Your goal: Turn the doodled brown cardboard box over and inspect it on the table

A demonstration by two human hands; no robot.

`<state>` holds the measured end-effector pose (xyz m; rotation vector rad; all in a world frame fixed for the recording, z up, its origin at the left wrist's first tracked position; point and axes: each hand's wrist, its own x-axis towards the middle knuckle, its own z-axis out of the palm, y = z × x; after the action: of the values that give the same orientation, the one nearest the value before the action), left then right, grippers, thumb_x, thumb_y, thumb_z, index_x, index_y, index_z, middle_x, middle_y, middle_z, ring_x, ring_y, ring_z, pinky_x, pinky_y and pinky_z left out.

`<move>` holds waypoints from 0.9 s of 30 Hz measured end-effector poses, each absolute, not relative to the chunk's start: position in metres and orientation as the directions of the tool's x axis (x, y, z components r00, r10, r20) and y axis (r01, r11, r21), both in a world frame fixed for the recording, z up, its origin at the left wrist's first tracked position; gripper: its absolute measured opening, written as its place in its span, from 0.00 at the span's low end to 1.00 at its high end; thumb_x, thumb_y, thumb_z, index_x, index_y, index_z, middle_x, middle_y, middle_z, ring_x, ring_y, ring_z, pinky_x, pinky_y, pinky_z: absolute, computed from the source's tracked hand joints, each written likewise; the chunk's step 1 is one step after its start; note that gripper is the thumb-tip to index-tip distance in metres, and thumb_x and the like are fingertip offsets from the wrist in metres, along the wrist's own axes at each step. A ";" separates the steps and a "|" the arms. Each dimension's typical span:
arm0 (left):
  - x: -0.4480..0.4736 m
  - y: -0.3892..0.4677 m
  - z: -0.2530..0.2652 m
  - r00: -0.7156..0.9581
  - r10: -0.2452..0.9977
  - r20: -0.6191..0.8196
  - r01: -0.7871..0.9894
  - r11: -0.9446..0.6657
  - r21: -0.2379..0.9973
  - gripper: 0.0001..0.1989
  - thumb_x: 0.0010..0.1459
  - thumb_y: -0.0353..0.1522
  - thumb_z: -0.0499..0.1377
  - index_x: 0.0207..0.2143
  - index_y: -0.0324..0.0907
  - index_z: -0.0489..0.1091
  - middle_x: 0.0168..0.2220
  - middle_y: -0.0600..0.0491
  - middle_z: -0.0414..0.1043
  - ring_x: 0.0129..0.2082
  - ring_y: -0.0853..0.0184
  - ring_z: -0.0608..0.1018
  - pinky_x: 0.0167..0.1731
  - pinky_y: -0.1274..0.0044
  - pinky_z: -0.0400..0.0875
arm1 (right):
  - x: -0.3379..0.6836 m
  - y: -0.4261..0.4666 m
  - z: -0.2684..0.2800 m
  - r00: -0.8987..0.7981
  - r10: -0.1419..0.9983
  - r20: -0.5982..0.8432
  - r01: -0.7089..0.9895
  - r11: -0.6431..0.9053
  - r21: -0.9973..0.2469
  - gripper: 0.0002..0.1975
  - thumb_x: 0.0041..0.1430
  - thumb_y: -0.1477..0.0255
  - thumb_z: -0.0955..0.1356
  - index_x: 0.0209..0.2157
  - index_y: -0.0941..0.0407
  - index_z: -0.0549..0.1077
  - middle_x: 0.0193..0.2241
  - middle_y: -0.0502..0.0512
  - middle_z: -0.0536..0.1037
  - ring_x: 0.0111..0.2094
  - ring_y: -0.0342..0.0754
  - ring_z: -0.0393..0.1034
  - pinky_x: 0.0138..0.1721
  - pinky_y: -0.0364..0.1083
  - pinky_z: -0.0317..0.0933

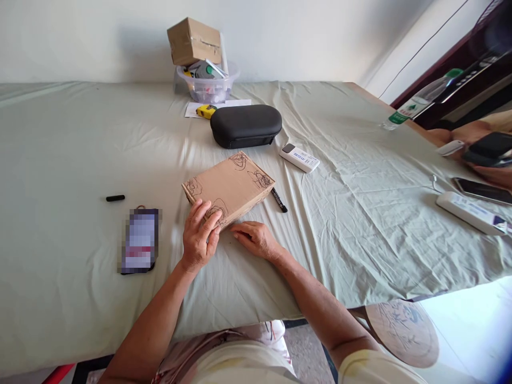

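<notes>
A flat cardboard box point(232, 184) with black scribbles at its corners lies on the pale green cloth point(80, 149). My left hand point(200, 234) rests on the box's near corner, fingers curled over its edge. Just right of that corner, my right hand point(256, 238) lies flat on the cloth, fingertips at the box's near edge and nothing in it. A black marker point(279, 200) lies against the box's right side. Its cap point(115, 198) sits apart, far to the left.
A phone point(140, 241) lies left of my hands. Behind the box are a black zip case point(245, 125), a white remote point(299, 157), a yellow tape measure point(206, 111) and a plastic tub point(208, 85) under a small carton point(194, 41). Another person's hand with a phone point(486, 154) is far right.
</notes>
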<state>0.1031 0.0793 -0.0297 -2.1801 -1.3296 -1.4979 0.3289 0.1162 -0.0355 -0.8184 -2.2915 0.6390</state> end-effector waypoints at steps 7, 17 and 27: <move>0.104 0.081 -0.030 0.084 0.564 0.821 0.768 -0.562 0.307 0.16 0.73 0.31 0.54 0.60 0.44 0.73 0.65 0.41 0.71 0.74 0.52 0.67 0.68 0.54 0.71 | 0.325 0.109 -0.032 -0.560 0.661 0.500 0.307 0.726 -0.615 0.14 0.77 0.64 0.63 0.47 0.54 0.79 0.32 0.54 0.83 0.28 0.44 0.74 0.35 0.44 0.71; 0.111 0.082 -0.031 0.073 0.533 0.843 0.757 -0.580 0.301 0.19 0.72 0.32 0.57 0.62 0.41 0.70 0.63 0.38 0.73 0.74 0.50 0.66 0.69 0.54 0.69 | 0.299 0.102 -0.034 -0.570 0.540 0.619 0.251 0.832 -0.494 0.34 0.78 0.61 0.61 0.78 0.49 0.45 0.42 0.55 0.84 0.37 0.46 0.79 0.43 0.45 0.74; 0.111 0.080 -0.028 0.114 0.547 0.829 0.717 -0.623 0.312 0.15 0.73 0.28 0.54 0.58 0.44 0.73 0.66 0.41 0.70 0.75 0.52 0.64 0.68 0.53 0.70 | 0.326 0.119 -0.037 -0.347 0.774 0.530 0.470 0.632 -0.616 0.27 0.77 0.61 0.62 0.72 0.52 0.64 0.38 0.55 0.83 0.32 0.43 0.75 0.39 0.43 0.71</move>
<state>0.1109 0.0799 -0.0276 -2.2142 -1.2722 -1.5256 0.3262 0.1189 -0.0368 -0.9745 -2.0069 0.4548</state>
